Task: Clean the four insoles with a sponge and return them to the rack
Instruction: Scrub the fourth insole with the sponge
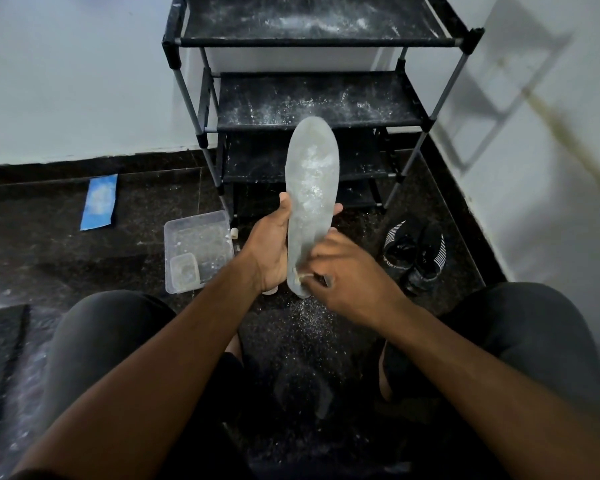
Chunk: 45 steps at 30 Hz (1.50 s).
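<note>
Left hand [270, 247] is gripping a grey insole [310, 188] from its left edge, thumb wrapped onto the upper face and fingertips peeking out past the right edge, so the insole is standing nearly upright in front of the person with its toe end pointing up toward the rack [312, 109]. Right hand [343, 271] is curling over the heel end of the insole, fingers bent round a small yellowish piece, apparently the sponge [300, 276] (only a sliver is showing, and that hand is blurred), and is pressing it against the insole's lower part. White powdery smears are covering the middle of the insole.

Behind it the black rack is standing against the wall, its fabric shelves dusted with white specks; no other insoles are showing on the shelves visible. On the dark stone floor [66, 244], left of the hands, a clear plastic tray [201, 237] is lying with a smaller clear container [184, 273] inside its near corner. Farther left, a blue packet [99, 202] is lying flat near the skirting. To the right, a pair of black shoes [416, 254] with white stripes is sitting beside the rack's foot. White grains are scattered on the floor below the hands, between the person's knees.
</note>
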Each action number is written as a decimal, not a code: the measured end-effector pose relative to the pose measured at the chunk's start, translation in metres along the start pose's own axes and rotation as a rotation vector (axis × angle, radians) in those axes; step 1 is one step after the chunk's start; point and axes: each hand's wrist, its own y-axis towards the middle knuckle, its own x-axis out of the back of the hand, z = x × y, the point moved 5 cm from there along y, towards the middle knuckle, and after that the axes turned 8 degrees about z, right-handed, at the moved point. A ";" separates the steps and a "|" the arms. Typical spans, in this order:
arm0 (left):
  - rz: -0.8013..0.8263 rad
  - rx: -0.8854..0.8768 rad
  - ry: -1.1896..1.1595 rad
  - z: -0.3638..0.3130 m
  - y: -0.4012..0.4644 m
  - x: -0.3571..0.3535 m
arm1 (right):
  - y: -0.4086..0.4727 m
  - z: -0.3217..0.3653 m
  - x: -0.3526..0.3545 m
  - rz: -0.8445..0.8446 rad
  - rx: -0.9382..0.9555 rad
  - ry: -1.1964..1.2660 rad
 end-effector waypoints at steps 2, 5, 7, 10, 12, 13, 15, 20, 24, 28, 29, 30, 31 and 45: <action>0.007 0.006 -0.011 0.001 0.000 0.000 | 0.001 -0.003 0.003 -0.024 -0.002 -0.048; 0.007 0.000 -0.030 0.000 0.000 -0.001 | 0.004 -0.016 0.016 -0.164 -0.081 -0.104; 0.003 -0.015 -0.033 -0.003 0.002 0.000 | 0.003 -0.010 0.009 -0.090 -0.044 -0.071; -0.022 -0.024 -0.046 -0.005 0.003 0.004 | -0.001 -0.001 -0.004 0.063 0.030 -0.057; -0.020 -0.022 -0.041 -0.003 0.003 0.004 | 0.000 -0.009 0.003 -0.011 -0.012 -0.091; -0.016 -0.019 -0.046 -0.002 0.003 0.002 | 0.000 -0.012 0.009 -0.070 -0.032 -0.103; -0.008 -0.025 -0.050 -0.002 0.004 0.001 | 0.001 -0.013 0.012 -0.092 -0.037 -0.110; -0.005 -0.019 -0.048 -0.003 0.006 0.005 | -0.001 -0.009 -0.002 0.091 0.015 -0.047; 0.005 -0.008 -0.056 0.001 0.006 0.003 | 0.000 -0.018 0.013 -0.083 -0.092 -0.078; -0.022 -0.008 -0.042 0.001 0.007 0.007 | -0.002 -0.001 -0.007 0.100 0.022 -0.037; -0.025 -0.004 -0.042 0.001 0.006 0.006 | -0.001 -0.002 -0.006 0.093 0.029 -0.027; -0.031 -0.004 -0.045 0.002 0.006 0.005 | 0.000 -0.008 -0.002 0.039 0.000 -0.014; -0.024 -0.004 -0.053 0.003 0.006 0.004 | 0.001 -0.015 0.005 -0.039 -0.055 -0.009; -0.087 0.039 0.050 0.017 0.005 0.005 | 0.012 -0.034 0.014 -0.192 -0.153 -0.015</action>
